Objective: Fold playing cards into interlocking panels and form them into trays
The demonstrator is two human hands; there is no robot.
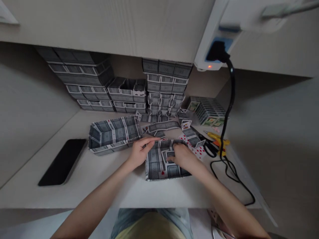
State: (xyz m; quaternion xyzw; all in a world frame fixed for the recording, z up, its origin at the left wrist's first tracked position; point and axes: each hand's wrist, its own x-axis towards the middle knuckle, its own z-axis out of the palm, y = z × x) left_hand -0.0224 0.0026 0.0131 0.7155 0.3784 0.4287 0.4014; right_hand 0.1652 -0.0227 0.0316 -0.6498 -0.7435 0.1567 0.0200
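Observation:
In front of me lies an open box built from grey-backed playing cards (pixel 154 167), with folded card pieces inside it. My left hand (pixel 141 152) closes on the box's far left corner, its fingers stretched along the rim and the thumb close by. Reaching into the box, my right hand (pixel 183 156) has its fingertips at the far wall and its thumb apart from them, over the folded cards (pixel 164 155). No card shows clearly pinched in it. A longer card box (pixel 114 134) lies open to the left of my left hand.
Stacked card boxes (pixel 165 84) stand along the back under an overhanging panel. A phone (pixel 62 162) lies left. Loose cards (pixel 163 126), black scissors (pixel 209 148), yellow-handled pliers (pixel 219 139) and boxed card packs (pixel 210 111) are right. A black cable (pixel 233 89) hangs from the power strip (pixel 209 36).

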